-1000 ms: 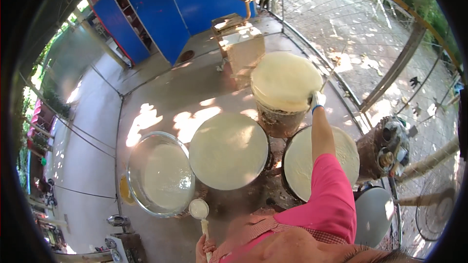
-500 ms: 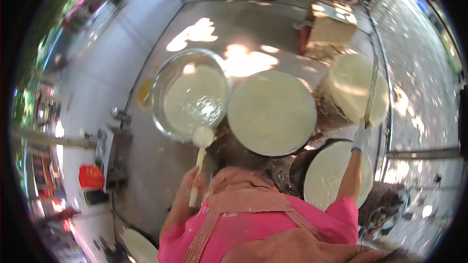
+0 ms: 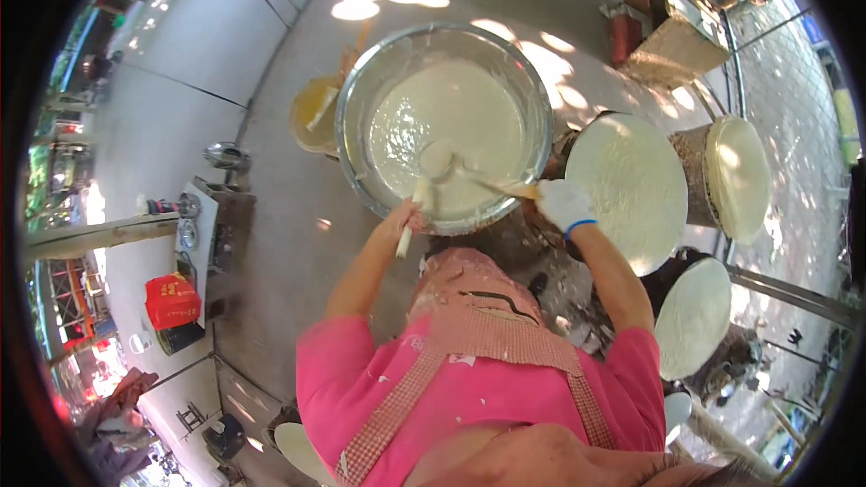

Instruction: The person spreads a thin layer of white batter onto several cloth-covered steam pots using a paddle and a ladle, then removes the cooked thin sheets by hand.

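Note:
In front of me stands a wide metal basin (image 3: 354, 140) of pale, wet batter (image 3: 469, 99). My left hand (image 3: 403, 218) is wrapped round the pale handle of a ladle (image 3: 437, 160), whose round bowl is over the batter near the basin's close side. At the basin's right rim, my right hand (image 3: 566, 205), in a white glove with a blue cuff, grips the wooden handle of a long thin spatula (image 3: 521, 190). Its blade points left toward the ladle's bowl; whether the two touch I cannot tell.
To the right are round griddles covered with pale sheets: a large one (image 3: 627, 194), a far one (image 3: 740, 179) and a near one (image 3: 695, 317). A yellow tub (image 3: 315, 114) sits left of the basin. A box-like stand (image 3: 677, 36) is at the back right; a red bag (image 3: 172, 302) lies left.
My view has turned left, bringing the basin in front of me. My right hand has brought the spatula from the far right griddle to the basin. The ladle is now farther over the batter.

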Tool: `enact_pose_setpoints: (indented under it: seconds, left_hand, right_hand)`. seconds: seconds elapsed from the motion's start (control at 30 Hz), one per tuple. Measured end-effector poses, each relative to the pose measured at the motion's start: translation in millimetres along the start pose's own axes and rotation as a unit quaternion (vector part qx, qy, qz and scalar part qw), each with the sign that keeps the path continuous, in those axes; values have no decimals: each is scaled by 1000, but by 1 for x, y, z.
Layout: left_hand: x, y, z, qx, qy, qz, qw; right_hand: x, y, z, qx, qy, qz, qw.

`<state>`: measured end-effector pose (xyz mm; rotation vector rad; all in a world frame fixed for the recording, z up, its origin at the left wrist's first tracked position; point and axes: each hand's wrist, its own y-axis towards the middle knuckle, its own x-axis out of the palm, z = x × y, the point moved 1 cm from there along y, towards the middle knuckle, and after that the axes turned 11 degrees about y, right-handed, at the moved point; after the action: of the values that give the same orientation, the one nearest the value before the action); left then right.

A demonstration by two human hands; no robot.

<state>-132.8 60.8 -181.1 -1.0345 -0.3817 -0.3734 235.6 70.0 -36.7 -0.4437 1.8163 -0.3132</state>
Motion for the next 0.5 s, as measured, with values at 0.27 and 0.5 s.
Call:
enact_pose_setpoints:
  seconds: [0.27, 0.5]
  left_hand:
    - [-63, 45, -9, -148, 8, 52, 988]
    - [72, -159, 118, 9, -96, -74, 993]
  right_hand:
    - [66, -47, -52, 148, 123, -41, 981]
    - [49, -138, -95, 76, 259, 234, 934]
